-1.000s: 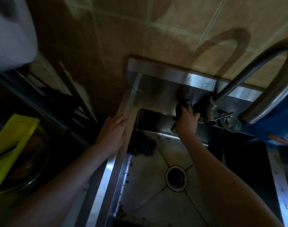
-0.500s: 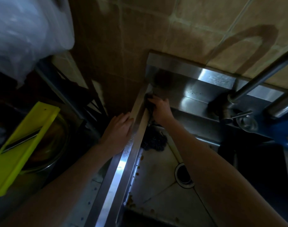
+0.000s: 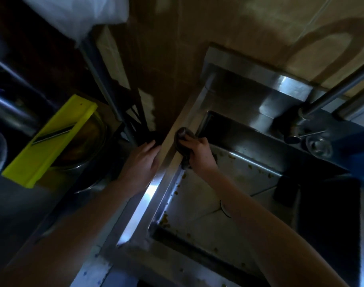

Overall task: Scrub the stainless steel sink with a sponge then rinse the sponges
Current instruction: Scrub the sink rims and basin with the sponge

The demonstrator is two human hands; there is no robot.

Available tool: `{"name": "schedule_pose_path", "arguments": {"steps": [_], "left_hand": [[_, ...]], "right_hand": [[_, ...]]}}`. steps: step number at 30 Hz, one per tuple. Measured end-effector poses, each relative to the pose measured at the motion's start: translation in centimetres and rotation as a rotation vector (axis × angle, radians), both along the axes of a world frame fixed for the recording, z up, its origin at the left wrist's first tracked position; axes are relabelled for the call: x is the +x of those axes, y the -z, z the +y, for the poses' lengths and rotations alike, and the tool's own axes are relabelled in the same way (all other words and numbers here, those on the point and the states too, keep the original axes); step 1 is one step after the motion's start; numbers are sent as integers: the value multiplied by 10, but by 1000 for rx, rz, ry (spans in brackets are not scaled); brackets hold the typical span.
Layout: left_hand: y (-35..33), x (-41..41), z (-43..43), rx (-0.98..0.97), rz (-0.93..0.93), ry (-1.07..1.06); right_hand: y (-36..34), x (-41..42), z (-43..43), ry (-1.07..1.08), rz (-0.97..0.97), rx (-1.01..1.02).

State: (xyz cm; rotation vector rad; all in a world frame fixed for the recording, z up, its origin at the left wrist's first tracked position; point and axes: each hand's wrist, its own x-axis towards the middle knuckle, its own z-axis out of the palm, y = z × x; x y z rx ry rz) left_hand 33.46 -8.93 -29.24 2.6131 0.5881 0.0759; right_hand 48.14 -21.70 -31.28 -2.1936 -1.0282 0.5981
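The stainless steel sink (image 3: 189,206) fills the lower middle of the head view, its floor speckled with brownish food bits. My right hand (image 3: 199,154) grips a dark scrubbing sponge (image 3: 184,135) and presses it on the sink's left rim near the far corner. My left hand (image 3: 140,162) lies flat, fingers apart, on the outer side of that same left rim. A dark block, perhaps a second sponge (image 3: 285,190), sits at the basin's right side. My right forearm covers most of the drain (image 3: 224,210).
The tap (image 3: 330,96) and its base (image 3: 297,129) stand at the back right rim. A yellow slicer (image 3: 50,141) rests over a glass bowl (image 3: 90,139) on the left. A tiled wall (image 3: 249,23) is behind, a white plastic bag (image 3: 77,11) top left.
My right hand has carried the sponge from the tap base across the back ledge to the left rim and a little nearer along it. My left hand has stayed on the rim.
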Motion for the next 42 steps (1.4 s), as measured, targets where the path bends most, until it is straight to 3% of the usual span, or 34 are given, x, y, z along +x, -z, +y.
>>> {"name": "schedule_pose_path", "arguments": {"steps": [6, 11, 19, 21, 25, 28, 30, 32, 34, 36, 42], "left_hand": [[2, -46, -21, -15, 30, -93], [-6, -77, -49, 18, -32, -159], [10, -136, -87, -25, 153, -332], [10, -153, -96, -10, 188, -345], [7, -178, -112, -29, 143, -430], [6, -193, -119, -10, 97, -447], [6, -202, -123, 5, 92, -457], [7, -212, -127, 6, 86, -469], [8, -221, -132, 21, 79, -456], [8, -229, -136, 36, 69, -442], [6, -243, -144, 21, 105, -441]], "right_hand": [[-2, -41, -14, -84, 57, -27], [4, -69, -29, -214, -60, 10], [15, -113, -51, -442, -192, 6], [11, -124, -54, -392, -67, -25], [14, -154, -62, -289, 367, -64], [15, -169, -63, -348, 253, -40], [11, -174, -65, -400, 274, -71], [8, -172, -73, -391, 330, 39], [0, -169, -82, -527, 339, 87], [-4, -167, -102, -520, 182, -1], [-2, -156, -154, -524, 17, -247]]}}
